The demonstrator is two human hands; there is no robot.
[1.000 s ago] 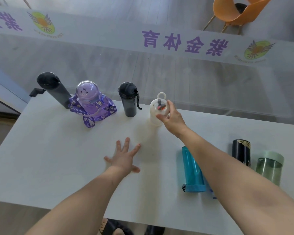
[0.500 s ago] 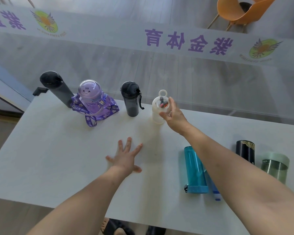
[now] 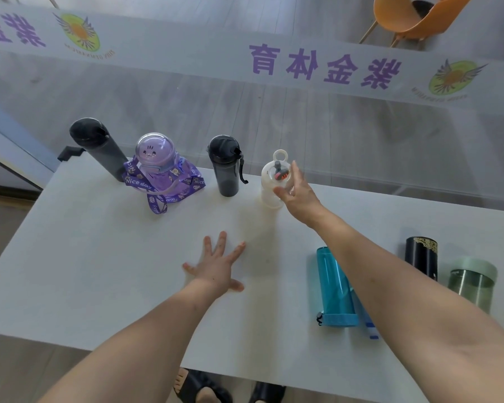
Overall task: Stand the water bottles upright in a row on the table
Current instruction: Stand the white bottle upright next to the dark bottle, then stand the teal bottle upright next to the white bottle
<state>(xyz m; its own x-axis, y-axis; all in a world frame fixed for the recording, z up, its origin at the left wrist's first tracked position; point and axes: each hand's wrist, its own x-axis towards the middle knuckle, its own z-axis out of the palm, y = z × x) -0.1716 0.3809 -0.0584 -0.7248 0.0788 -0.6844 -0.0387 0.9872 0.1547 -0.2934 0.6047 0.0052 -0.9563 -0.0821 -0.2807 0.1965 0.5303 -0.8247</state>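
Note:
Three bottles stand upright in a row at the table's (image 3: 85, 257) far edge: a tall dark grey bottle (image 3: 99, 149), a purple dome-lid bottle (image 3: 157, 167) with a strap, and a black bottle (image 3: 226, 167). Right of them stands a white bottle (image 3: 269, 181) with a ring lid. My right hand (image 3: 298, 196) is on its right side, thumb on the body and fingers by the cap. My left hand (image 3: 218, 266) lies flat on the table, fingers spread. A blue bottle (image 3: 333, 286) lies on its side under my right forearm.
A black canister bottle (image 3: 421, 255) and a green-lidded glass bottle (image 3: 472, 283) are at the right. A blue-and-white item (image 3: 371, 330) peeks out beside the blue bottle. A glass wall runs just behind the table. An orange chair (image 3: 413, 18) is beyond it.
My right hand's fingers have loosened and stretched upward beside the white bottle's cap. The white bottle stays standing in place. My left hand has not moved.

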